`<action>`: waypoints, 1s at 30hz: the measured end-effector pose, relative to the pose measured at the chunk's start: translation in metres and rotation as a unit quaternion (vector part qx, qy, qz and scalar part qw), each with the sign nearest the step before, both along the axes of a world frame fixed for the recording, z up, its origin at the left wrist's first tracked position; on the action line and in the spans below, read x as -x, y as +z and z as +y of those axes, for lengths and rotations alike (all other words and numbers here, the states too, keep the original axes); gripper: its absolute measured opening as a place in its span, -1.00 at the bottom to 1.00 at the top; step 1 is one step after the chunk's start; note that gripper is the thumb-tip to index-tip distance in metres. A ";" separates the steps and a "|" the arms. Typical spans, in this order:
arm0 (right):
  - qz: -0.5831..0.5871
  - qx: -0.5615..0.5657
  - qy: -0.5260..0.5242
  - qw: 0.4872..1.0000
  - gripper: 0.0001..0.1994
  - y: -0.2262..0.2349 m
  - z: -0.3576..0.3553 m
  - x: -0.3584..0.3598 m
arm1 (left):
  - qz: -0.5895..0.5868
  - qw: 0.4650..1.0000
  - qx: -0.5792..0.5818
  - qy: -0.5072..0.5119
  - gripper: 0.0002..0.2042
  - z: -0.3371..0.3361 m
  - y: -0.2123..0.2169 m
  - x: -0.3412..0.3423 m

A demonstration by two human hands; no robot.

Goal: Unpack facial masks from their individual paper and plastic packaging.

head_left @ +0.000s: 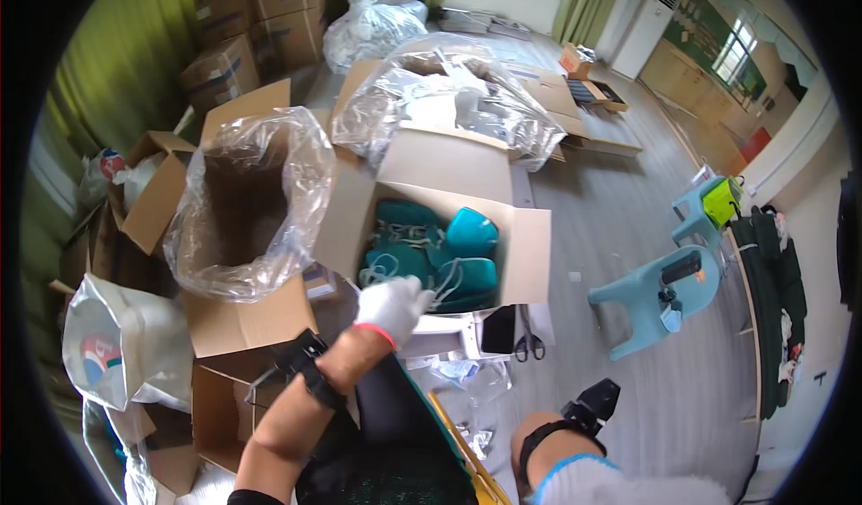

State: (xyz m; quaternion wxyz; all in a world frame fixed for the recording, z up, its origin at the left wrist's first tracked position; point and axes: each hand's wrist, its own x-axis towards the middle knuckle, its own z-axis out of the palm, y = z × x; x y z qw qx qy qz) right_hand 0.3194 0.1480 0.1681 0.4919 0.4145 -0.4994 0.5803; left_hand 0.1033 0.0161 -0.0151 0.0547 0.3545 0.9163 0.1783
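One white-gloved left hand [391,309] reaches to the near edge of an open cardboard box [530,258], its fingers drawn together beside the white straps [459,270] of some teal masks [438,254]; from where I stand I cannot tell whether it pinches a strap; the masks lie heaped inside the box, cupped sides showing on the right. The right hand [620,489], gloved in white with a blue cuff, sits low at the right, well apart from the box; its fingers are out of sight, so I cannot tell whether they are spread or closed; a black device [594,404] is strapped at that wrist. Just beside the box's near side lie a black slab [499,330] and scissors [530,347]; to the left stands a carton lined with clear plastic [247,204]; a pale blue chair [660,298] stands over to the right.
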 end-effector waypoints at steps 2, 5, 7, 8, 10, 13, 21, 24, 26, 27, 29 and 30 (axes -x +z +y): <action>-0.007 -0.003 -0.015 1.000 -0.85 -0.001 0.007 -0.003 | -0.059 0.996 -0.002 0.064 -0.79 0.020 0.002 0.021; -0.007 0.007 -0.031 0.999 -0.85 -0.002 0.010 -0.011 | 0.041 0.992 -0.121 0.003 -0.74 0.052 0.000 0.041; -0.009 0.013 -0.038 0.999 -0.85 -0.003 0.010 -0.016 | 0.030 0.988 -0.142 -0.049 -0.64 0.073 -0.003 0.050; -0.006 0.013 -0.038 0.999 -0.85 -0.005 0.011 -0.018 | -0.005 0.989 -0.137 -0.055 -0.61 0.082 -0.006 0.050; -0.004 0.007 -0.045 0.999 -0.85 -0.007 0.015 -0.021 | -0.041 0.996 -0.059 -0.060 -0.62 0.100 -0.012 0.054; -0.001 0.012 -0.061 0.998 -0.85 -0.005 0.025 -0.027 | -0.024 0.999 -0.019 -0.010 -0.75 0.111 -0.024 0.060; 0.017 0.019 -0.078 0.997 -0.83 -0.003 0.031 -0.042 | -0.080 0.988 -0.047 0.124 -0.69 0.138 -0.039 0.101; 0.027 0.009 -0.077 0.997 -0.83 -0.002 0.032 -0.045 | -0.094 0.989 -0.074 0.083 -0.72 0.137 -0.023 0.093; 0.040 0.015 -0.079 0.996 -0.82 0.003 0.035 -0.049 | -0.050 0.973 -0.213 0.072 -0.77 0.125 -0.002 0.077; 0.040 0.016 -0.079 0.996 -0.82 0.005 0.036 -0.052 | -0.057 0.957 -0.282 0.048 -0.78 0.111 0.009 0.066; 0.056 0.010 -0.075 0.996 -0.82 0.009 0.035 -0.056 | -0.136 0.885 -0.445 0.033 -0.81 0.094 0.036 0.052; 0.067 0.010 -0.074 0.995 -0.81 0.012 0.034 -0.055 | -0.215 0.828 -0.516 0.040 -0.83 0.080 0.049 0.042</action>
